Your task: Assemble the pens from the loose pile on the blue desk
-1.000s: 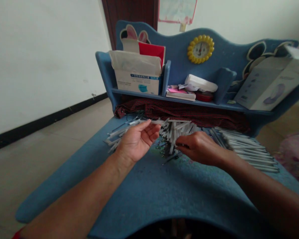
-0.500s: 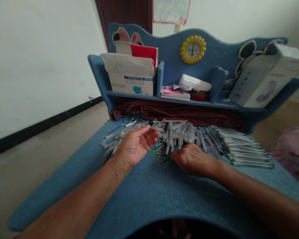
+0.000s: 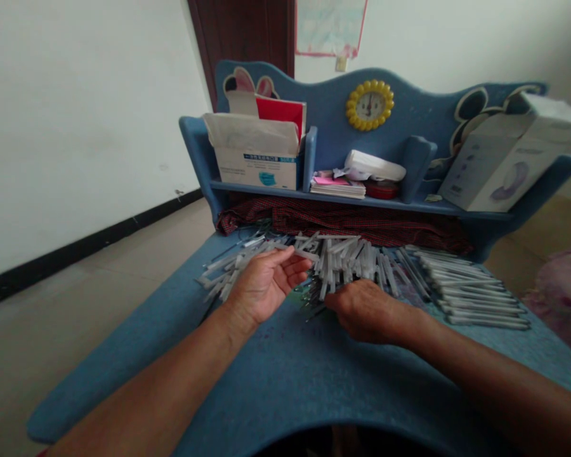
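Observation:
My left hand (image 3: 261, 289) is raised over the desk, palm turned up. Its thumb and forefinger pinch a short translucent plastic tube (image 3: 306, 255), while the other fingers curl loosely. A heap of similar tubes (image 3: 345, 257) lies just beyond both hands. My right hand (image 3: 367, 311) is closed at the heap's near edge, knuckles up; its fingertips and anything in them are hidden. Thin dark pieces with shiny tips (image 3: 311, 293) lie beside it. More whitish tubes (image 3: 221, 273) are spread behind my left wrist.
On the right lies a stack of long, pen-like white sticks (image 3: 478, 292). Along the back of the blue desk (image 3: 285, 387) runs a shelf with a mask box (image 3: 257, 158), notebooks (image 3: 337, 186) and a tall white box (image 3: 499, 158). A checked cloth (image 3: 342, 219) is bunched beneath it.
The whole view has shifted slightly, so everything sits a little lower in the picture. Both hands keep nearly the same pose, and the tube stays pinched in my left hand.

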{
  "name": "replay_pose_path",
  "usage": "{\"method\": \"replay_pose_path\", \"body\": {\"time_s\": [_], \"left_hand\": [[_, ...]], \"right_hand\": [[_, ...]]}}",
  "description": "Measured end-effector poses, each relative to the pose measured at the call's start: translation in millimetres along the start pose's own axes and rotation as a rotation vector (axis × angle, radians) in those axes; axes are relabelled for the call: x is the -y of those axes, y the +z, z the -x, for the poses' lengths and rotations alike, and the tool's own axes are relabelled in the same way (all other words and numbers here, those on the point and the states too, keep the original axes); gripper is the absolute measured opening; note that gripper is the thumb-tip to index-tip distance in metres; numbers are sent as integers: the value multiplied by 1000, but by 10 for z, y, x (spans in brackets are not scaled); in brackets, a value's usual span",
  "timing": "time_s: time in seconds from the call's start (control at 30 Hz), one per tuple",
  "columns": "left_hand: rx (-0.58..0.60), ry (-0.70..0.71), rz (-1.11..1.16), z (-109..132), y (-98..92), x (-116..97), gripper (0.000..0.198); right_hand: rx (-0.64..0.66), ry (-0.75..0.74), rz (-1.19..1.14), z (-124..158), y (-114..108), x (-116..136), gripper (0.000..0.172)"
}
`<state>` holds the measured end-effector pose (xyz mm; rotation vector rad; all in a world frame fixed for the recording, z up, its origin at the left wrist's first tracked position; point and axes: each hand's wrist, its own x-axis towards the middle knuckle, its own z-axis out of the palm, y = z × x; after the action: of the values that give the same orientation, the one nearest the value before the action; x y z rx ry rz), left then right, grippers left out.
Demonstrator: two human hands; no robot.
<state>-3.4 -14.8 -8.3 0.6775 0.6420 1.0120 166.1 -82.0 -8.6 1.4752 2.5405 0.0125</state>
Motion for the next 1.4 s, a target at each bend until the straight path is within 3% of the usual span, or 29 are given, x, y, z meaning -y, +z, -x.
{"method": "replay_pose_path", "body": {"time_s": [0.13,0.33,0.43,0.53,0.77,1.4], "left_hand": [[27,-2,4,2,-8,4,16],[35,7,-10,-1,-21,10,14],[42,10,-33,-1,-25,17,14],[60,23,-58,11,-10,28,15],[80,48,-118,63,51,64,12],[134,136,-249,78,40,103,3]], "right_hand": [[-157,-7,-230,43,75,-126,21],[-397,2,-1108,72,93,-246,7],[-511,59,-1396,58,46,-198,14],[-635,76,-1535,22,26,-134,22],[-760,81,-1505,-28,59,-69,23],[-788,66,-1380,-14,73,-53,15]]}}
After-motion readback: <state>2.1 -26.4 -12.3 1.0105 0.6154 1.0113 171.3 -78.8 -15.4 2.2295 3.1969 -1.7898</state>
